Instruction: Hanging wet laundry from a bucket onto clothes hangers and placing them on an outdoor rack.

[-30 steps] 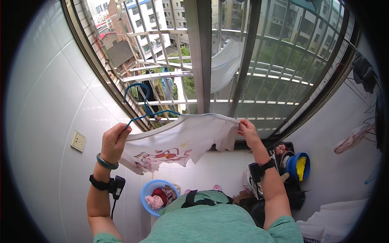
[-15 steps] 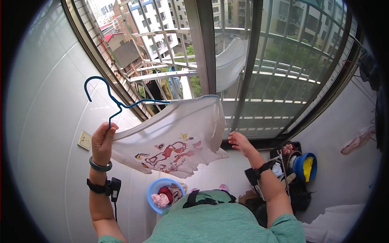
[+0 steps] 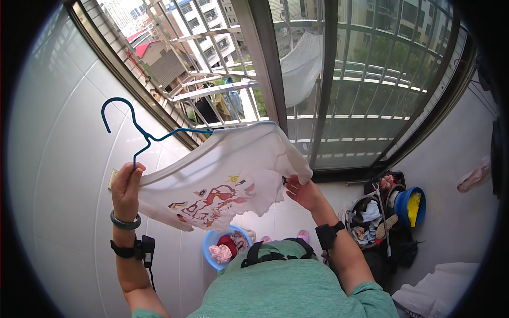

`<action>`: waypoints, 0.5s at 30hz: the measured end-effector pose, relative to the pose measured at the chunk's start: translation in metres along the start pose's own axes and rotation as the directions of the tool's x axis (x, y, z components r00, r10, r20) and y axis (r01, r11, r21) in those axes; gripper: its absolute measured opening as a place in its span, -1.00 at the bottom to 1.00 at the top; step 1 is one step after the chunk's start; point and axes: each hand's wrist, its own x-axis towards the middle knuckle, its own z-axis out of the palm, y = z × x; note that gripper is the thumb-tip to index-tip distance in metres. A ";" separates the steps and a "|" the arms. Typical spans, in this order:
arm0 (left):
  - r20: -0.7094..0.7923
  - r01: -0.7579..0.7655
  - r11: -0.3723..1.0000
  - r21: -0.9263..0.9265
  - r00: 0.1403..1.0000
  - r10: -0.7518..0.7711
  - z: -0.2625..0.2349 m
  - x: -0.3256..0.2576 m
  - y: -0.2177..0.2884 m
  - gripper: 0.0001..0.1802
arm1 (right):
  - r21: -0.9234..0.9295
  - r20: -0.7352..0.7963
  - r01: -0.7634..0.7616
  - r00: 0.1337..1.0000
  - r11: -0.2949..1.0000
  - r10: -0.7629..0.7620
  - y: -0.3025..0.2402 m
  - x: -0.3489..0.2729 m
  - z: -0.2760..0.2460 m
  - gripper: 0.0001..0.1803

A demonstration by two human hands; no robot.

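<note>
1. your right hand [image 3: 305,195] has come in to the right edge of the white shirt [image 3: 233,164] since the earlier frame.
2. your left hand [image 3: 126,191]: pinched on one arm of the blue hanger [image 3: 148,138].
3. right fingers half-curled at the cloth; can't tell if they grip.
4. shirt held up before the window [image 3: 371,100].
5. seemingly part done: one hanger arm runs under cloth, other unclear; hook on nothing yet.
</note>
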 end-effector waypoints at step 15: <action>-0.016 0.056 0.998 -0.015 0.998 -0.056 -0.010 -0.013 -0.015 -0.87 | 0.085 -0.200 0.192 0.965 0.978 -0.172 -0.041 0.001 0.000 -0.84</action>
